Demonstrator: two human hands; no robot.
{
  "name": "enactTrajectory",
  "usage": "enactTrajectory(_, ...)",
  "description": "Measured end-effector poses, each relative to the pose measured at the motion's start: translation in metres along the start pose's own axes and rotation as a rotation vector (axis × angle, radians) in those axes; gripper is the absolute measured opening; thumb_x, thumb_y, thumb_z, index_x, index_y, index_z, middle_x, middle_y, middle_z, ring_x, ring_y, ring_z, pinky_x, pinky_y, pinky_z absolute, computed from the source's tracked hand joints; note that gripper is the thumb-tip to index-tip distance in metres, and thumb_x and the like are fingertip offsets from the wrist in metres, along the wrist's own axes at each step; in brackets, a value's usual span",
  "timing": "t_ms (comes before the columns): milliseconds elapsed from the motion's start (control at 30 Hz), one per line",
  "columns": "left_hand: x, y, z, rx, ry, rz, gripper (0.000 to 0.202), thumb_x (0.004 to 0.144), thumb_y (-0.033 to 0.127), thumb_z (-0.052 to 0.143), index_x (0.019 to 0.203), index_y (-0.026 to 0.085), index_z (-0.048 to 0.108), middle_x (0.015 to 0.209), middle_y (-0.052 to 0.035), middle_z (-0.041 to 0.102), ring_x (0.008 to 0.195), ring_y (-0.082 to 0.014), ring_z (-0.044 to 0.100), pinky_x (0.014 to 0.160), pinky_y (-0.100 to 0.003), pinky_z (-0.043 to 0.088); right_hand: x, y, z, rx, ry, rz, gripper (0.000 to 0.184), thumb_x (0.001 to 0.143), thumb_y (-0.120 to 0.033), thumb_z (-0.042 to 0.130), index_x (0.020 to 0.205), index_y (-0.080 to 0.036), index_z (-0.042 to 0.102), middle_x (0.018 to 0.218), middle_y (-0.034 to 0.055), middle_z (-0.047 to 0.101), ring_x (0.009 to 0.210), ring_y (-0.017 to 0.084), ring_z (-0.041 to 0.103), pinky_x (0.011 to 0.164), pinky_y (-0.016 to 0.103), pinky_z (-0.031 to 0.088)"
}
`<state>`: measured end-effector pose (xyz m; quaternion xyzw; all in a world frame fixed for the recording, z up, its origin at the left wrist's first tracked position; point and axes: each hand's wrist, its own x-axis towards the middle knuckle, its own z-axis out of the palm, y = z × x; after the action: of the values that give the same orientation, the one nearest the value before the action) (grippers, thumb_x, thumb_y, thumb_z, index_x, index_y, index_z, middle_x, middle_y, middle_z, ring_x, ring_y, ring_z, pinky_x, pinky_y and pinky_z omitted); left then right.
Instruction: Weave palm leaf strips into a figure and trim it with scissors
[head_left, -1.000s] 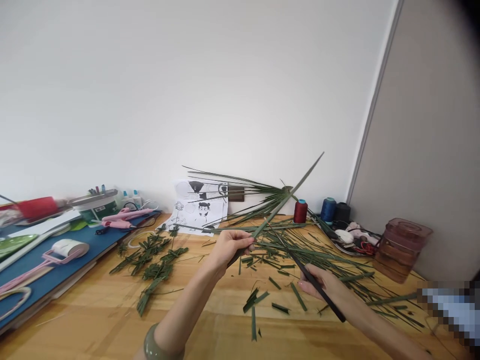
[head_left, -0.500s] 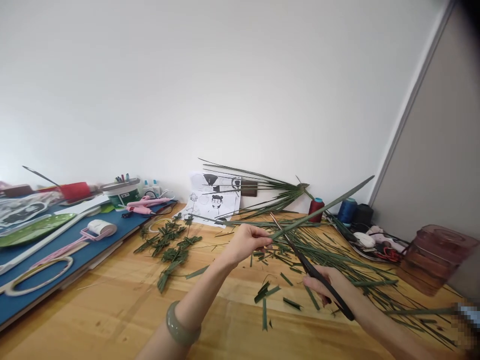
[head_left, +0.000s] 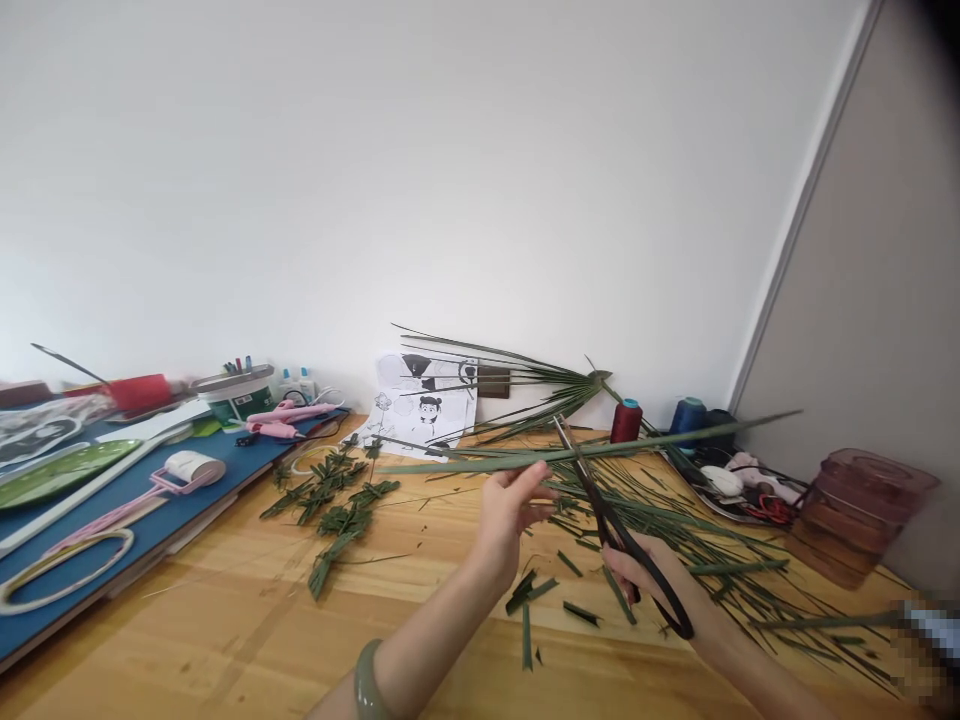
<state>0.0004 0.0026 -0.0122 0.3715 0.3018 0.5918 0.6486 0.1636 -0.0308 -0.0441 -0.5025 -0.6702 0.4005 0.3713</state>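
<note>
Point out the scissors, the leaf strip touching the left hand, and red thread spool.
Scissors (head_left: 604, 511), head view: black handle near blades.
Leaf strip (head_left: 637, 446), head view: middle stretch.
Red thread spool (head_left: 625, 424), head view: wound thread.

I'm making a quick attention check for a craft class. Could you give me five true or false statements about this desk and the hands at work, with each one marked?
1. The right hand holds the scissors. True.
2. The bracelet is on the right arm. False: the bracelet is on the left arm.
3. The left hand is at a long leaf strip. True.
4. The blue spool stands to the left of the red spool. False: the blue spool is to the right of the red spool.
5. The pink-handled roller lies on the blue surface. True.
</note>
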Motion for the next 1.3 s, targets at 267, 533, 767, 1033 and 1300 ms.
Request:
enactTrajectory(267, 0.005, 0.003, -0.007, -0.158, 0.104, -0.110, 0.021, 0.056, 0.024, 0.071, 0.069, 0.011, 0.062, 0.067, -0.0053, 0.064, 0.058, -0.0119, 0.059, 0.050, -0.020, 0.048, 0.003, 0.013, 0.008, 0.036, -0.037, 0.047, 0.030, 0.066, -0.042, 0.059, 0.058, -0.018, 0.043, 0.053, -0.0062, 0.034, 0.044, 0.007, 0.037, 0.040, 0.019, 0.034)
enactTrajectory(533, 0.001, 0.000, -0.001, -0.251, 0.164, -0.035, 0.014, 0.055, 0.012, 0.069, 0.067, 0.012, 0.062, 0.067, -0.0026, 0.066, 0.061, -0.0109, 0.061, 0.059, -0.018, 0.048, -0.003, 0.003, 0.017, 0.119, -0.090, -0.011, 0.030, 0.075, -0.044, 0.051, 0.061, -0.017, 0.043, 0.055, -0.0037, 0.041, 0.052, 0.010, 0.041, 0.050, 0.023, 0.036)
enactTrajectory(767, -0.001, -0.006, 0.003, -0.327, 0.206, -0.019, 0.011, 0.058, 0.010, 0.067, 0.068, 0.013, 0.062, 0.070, -0.0023, 0.067, 0.065, -0.0104, 0.062, 0.071, -0.019, 0.048, -0.004, 0.008, 0.031, 0.225, -0.100, -0.011, 0.032, 0.078, -0.047, 0.044, 0.068, -0.016, 0.046, 0.057, -0.0030, 0.041, 0.054, 0.011, 0.041, 0.054, 0.025, 0.036)
enactTrajectory(1033, -0.001, -0.011, 0.000, -0.342, 0.190, -0.031, 0.006, 0.059, 0.011, 0.066, 0.063, 0.012, 0.062, 0.068, -0.0025, 0.067, 0.066, -0.0111, 0.062, 0.073, -0.021, 0.048, -0.006, 0.006, 0.031, 0.309, -0.127, 0.061, 0.036, 0.076, -0.052, 0.042, 0.070, -0.017, 0.047, 0.062, -0.0018, 0.043, 0.054, 0.011, 0.043, 0.055, 0.024, 0.039)
enactTrajectory(1300, -0.002, -0.013, 0.001, -0.328, 0.191, -0.042, 0.005, 0.058, 0.011, 0.066, 0.062, 0.011, 0.062, 0.066, -0.0028, 0.067, 0.065, -0.0108, 0.062, 0.076, -0.022, 0.046, -0.007, 0.001, 0.030, 0.222, -0.074, 0.049, 0.035, 0.076, -0.049, 0.046, 0.060, -0.018, 0.042, 0.054, -0.0044, 0.039, 0.052, 0.010, 0.040, 0.053, 0.023, 0.034)
